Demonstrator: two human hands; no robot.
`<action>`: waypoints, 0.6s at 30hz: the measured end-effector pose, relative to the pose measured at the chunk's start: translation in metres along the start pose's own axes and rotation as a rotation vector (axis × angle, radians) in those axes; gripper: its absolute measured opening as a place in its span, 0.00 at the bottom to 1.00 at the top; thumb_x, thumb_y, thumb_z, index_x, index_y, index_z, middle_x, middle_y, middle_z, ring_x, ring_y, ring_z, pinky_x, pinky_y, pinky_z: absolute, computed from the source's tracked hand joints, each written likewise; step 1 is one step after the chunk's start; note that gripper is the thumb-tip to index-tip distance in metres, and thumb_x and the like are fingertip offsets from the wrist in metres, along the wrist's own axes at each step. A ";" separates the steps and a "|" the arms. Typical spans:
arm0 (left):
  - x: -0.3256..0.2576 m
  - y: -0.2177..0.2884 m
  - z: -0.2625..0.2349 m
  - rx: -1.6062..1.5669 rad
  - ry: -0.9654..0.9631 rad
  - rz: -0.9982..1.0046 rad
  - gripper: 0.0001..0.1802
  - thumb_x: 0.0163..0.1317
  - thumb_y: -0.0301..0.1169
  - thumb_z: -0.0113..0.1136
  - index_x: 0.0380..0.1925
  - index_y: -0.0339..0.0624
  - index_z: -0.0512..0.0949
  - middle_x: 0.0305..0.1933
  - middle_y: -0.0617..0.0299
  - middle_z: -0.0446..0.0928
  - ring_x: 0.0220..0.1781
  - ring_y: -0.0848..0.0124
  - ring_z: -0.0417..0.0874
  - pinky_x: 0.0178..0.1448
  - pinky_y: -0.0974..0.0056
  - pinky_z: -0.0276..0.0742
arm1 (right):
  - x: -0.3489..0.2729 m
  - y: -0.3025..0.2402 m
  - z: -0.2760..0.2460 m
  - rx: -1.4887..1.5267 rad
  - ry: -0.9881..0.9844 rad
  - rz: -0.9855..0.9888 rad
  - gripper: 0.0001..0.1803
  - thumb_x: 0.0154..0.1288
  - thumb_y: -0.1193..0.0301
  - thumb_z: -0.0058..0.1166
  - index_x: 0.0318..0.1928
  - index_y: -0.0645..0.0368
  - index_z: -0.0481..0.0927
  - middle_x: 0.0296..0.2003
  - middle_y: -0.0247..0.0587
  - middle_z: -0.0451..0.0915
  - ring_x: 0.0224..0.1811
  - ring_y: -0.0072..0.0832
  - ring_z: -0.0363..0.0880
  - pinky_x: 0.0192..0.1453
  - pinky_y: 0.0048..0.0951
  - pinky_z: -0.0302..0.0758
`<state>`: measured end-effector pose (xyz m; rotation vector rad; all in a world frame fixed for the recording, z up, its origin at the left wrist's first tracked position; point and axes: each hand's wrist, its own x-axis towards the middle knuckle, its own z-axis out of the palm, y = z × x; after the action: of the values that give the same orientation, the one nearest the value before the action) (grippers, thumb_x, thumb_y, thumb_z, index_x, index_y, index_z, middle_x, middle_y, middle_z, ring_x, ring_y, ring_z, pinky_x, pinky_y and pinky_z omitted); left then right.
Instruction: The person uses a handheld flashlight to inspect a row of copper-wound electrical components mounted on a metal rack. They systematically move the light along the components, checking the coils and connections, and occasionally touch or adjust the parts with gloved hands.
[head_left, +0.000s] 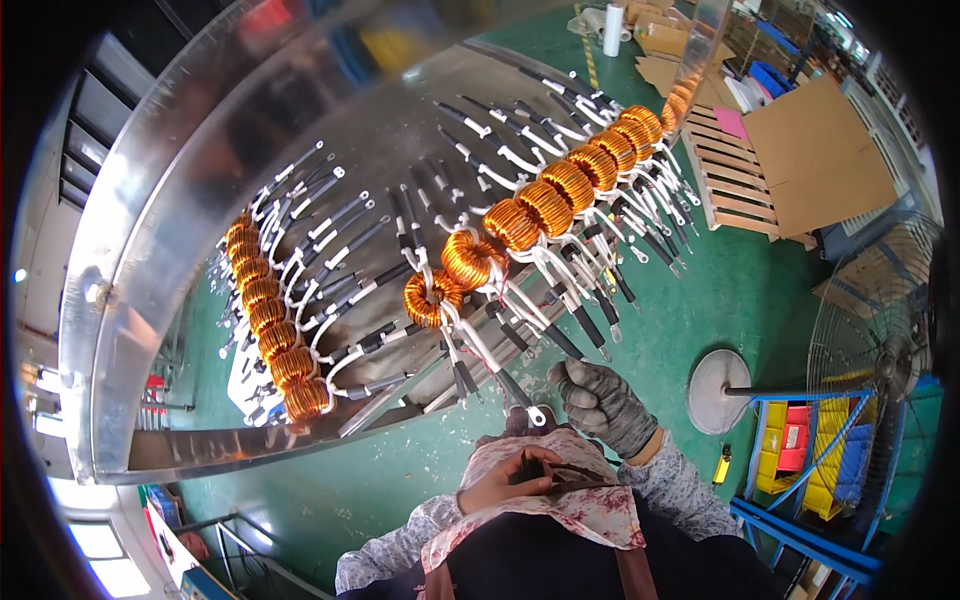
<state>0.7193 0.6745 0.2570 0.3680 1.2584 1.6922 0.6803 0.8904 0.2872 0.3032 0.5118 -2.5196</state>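
Note:
My right hand [607, 407], in a grey work glove, is curled closed just right of a black-sleeved lead with a ring terminal [536, 416]. What its fingers hold, if anything, is hidden. My bare left hand [508, 480] is closed against the flowered apron [592, 510], its fingertips at a dark brown fold or piece I cannot identify. Ahead, copper-wound toroid coils [545, 207] stand in a slanting row on a metal worktop [390, 90]. Two nearer coils, one upright [470, 259] and one with its hole showing [432, 298], trail white and black leads.
Another coil row [262, 305] lies along the worktop's left side. A shiny metal frame [120, 260] curves around the left and top. To the right are a wooden pallet [728, 175], cardboard [820, 155], a large fan [890, 365], a round grey plate [718, 390] and a blue rack with coloured bins [795, 450].

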 end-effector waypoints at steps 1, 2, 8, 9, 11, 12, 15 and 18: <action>0.001 0.002 -0.003 -0.023 -0.022 -0.040 0.18 0.64 0.29 0.53 0.53 0.40 0.66 0.40 0.67 0.70 0.43 0.79 0.69 0.50 0.72 0.65 | 0.005 0.001 -0.007 0.022 -0.042 0.022 0.18 0.68 0.61 0.44 0.48 0.64 0.70 0.19 0.26 0.63 0.12 0.14 0.54 0.12 0.14 0.53; 0.003 0.004 -0.006 -0.030 -0.048 -0.032 0.19 0.65 0.30 0.51 0.54 0.40 0.65 0.39 0.66 0.71 0.42 0.79 0.69 0.49 0.72 0.65 | 0.008 0.001 -0.010 0.043 -0.084 0.044 0.19 0.68 0.60 0.44 0.49 0.65 0.70 0.20 0.25 0.63 0.13 0.14 0.54 0.13 0.14 0.53; 0.012 0.019 -0.012 -0.122 -0.032 0.112 0.22 0.68 0.33 0.43 0.60 0.39 0.59 0.37 0.62 0.72 0.40 0.76 0.70 0.47 0.70 0.66 | 0.024 0.004 -0.008 -0.057 0.064 -0.106 0.18 0.67 0.62 0.46 0.48 0.64 0.70 0.24 0.26 0.64 0.24 0.16 0.62 0.26 0.17 0.63; 0.011 0.018 -0.010 -0.190 -0.001 0.129 0.22 0.68 0.32 0.43 0.60 0.38 0.59 0.37 0.61 0.72 0.39 0.75 0.71 0.46 0.70 0.66 | 0.026 0.008 -0.010 -0.083 0.087 -0.140 0.16 0.67 0.63 0.46 0.46 0.63 0.71 0.25 0.27 0.65 0.25 0.16 0.63 0.28 0.17 0.64; 0.008 0.025 -0.006 -0.303 0.044 0.132 0.22 0.68 0.32 0.41 0.60 0.36 0.58 0.37 0.58 0.73 0.39 0.72 0.72 0.45 0.68 0.67 | 0.025 0.011 -0.008 -0.150 0.103 -0.194 0.13 0.66 0.64 0.47 0.42 0.62 0.71 0.26 0.28 0.65 0.26 0.16 0.63 0.28 0.18 0.64; 0.007 0.024 -0.008 -0.301 0.053 0.127 0.22 0.68 0.32 0.41 0.60 0.36 0.58 0.37 0.58 0.73 0.38 0.72 0.72 0.45 0.68 0.67 | 0.024 0.013 -0.004 -0.189 0.095 -0.212 0.13 0.66 0.64 0.48 0.40 0.61 0.72 0.25 0.27 0.65 0.25 0.16 0.63 0.28 0.18 0.64; 0.005 0.019 -0.018 -0.296 0.073 0.126 0.22 0.68 0.33 0.42 0.60 0.37 0.58 0.37 0.57 0.73 0.36 0.72 0.71 0.42 0.69 0.67 | 0.022 0.015 0.003 -0.309 0.227 -0.250 0.13 0.65 0.61 0.49 0.38 0.60 0.72 0.23 0.25 0.65 0.22 0.16 0.63 0.25 0.19 0.64; 0.001 0.019 -0.026 -0.291 0.072 0.153 0.22 0.69 0.34 0.41 0.60 0.39 0.57 0.38 0.58 0.72 0.33 0.74 0.71 0.38 0.71 0.66 | 0.021 0.015 0.017 -0.351 0.343 -0.236 0.15 0.65 0.58 0.49 0.37 0.59 0.72 0.20 0.23 0.64 0.19 0.15 0.62 0.22 0.19 0.63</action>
<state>0.6905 0.6605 0.2618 0.2352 1.0355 2.0027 0.6696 0.8620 0.2913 0.5713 1.1686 -2.5456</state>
